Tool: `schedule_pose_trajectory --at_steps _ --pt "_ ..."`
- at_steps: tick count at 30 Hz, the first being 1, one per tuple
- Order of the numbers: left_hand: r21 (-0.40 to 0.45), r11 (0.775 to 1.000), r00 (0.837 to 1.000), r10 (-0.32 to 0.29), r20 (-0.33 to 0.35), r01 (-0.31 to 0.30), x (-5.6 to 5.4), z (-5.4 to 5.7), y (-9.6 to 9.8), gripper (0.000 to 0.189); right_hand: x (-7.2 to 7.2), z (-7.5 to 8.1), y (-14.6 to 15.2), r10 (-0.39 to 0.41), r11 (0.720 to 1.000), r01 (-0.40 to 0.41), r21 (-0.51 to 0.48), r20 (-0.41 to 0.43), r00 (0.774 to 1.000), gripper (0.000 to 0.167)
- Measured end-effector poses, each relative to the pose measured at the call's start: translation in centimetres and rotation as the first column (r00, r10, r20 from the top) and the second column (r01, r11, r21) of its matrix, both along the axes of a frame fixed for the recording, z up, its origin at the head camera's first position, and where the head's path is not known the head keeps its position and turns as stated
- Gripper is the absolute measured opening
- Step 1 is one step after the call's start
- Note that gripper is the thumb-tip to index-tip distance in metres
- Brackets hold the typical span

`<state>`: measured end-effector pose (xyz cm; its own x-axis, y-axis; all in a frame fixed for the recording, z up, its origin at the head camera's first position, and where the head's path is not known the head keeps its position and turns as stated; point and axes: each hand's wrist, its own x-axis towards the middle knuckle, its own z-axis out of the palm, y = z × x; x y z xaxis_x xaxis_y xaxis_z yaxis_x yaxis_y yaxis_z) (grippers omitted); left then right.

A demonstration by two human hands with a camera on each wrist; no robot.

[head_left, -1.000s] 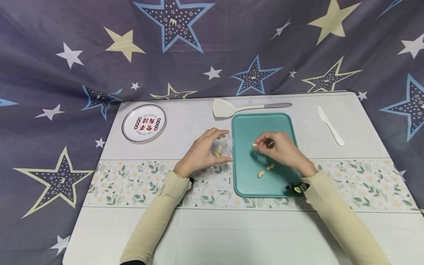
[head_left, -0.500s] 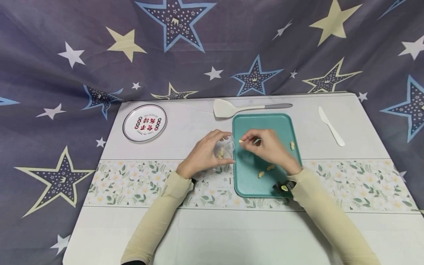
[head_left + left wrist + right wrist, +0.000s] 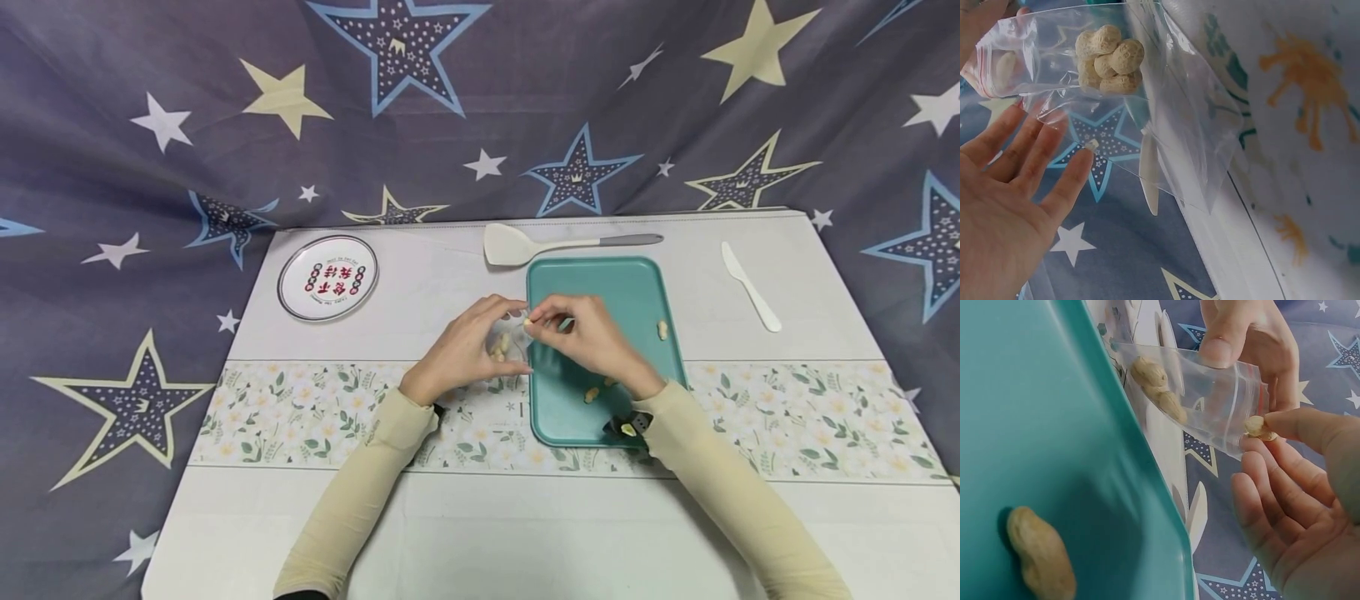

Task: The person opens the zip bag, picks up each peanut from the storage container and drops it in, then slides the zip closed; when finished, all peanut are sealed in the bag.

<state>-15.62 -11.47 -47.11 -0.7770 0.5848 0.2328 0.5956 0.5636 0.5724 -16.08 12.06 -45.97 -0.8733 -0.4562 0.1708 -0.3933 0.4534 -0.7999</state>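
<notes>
My left hand (image 3: 459, 350) holds a clear zip bag (image 3: 1210, 394) near its mouth, the thumb on one side and fingers on the other. Several unshelled peanuts (image 3: 1110, 59) lie together inside the bag. Between right thumb and fingertips, my right hand (image 3: 588, 337) pinches another peanut (image 3: 1255, 427) right at the bag's mouth; the left wrist view shows it through the plastic. Below the right hand is a teal tray (image 3: 592, 283). On it lie loose peanuts, one by the right rim (image 3: 662, 330) and others lower down, partly covered by the right hand.
A white spatula (image 3: 506, 246) with a grey handle lies behind the tray. To the right is a white knife (image 3: 752, 287). A round plate (image 3: 327, 279) with red lettering stands at the back left. A star-patterned cloth (image 3: 480, 100) hangs behind the table.
My right hand has moved left across the tray with the pinched peanut, reaching the bag's mouth. The peanut by the tray's right rim has come into sight. The left hand has barely moved.
</notes>
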Motion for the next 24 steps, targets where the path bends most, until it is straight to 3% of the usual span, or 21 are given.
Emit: schedule_pose_trajectory --at_steps 16,24 --pt "0.009 1.000 1.000 -0.020 0.002 0.020 -0.1 -0.4 -0.4 0.087 0.1 -0.5 0.4 0.058 0.998 -0.058 -0.026 -0.005 0.998 0.013" --pt "-0.006 1.000 1.000 -0.026 0.004 0.026 -0.3 -0.3 -0.7 0.088 0.3 -0.3 2.6 0.017 1.000 -0.017 0.002 -0.029 0.999 0.012"
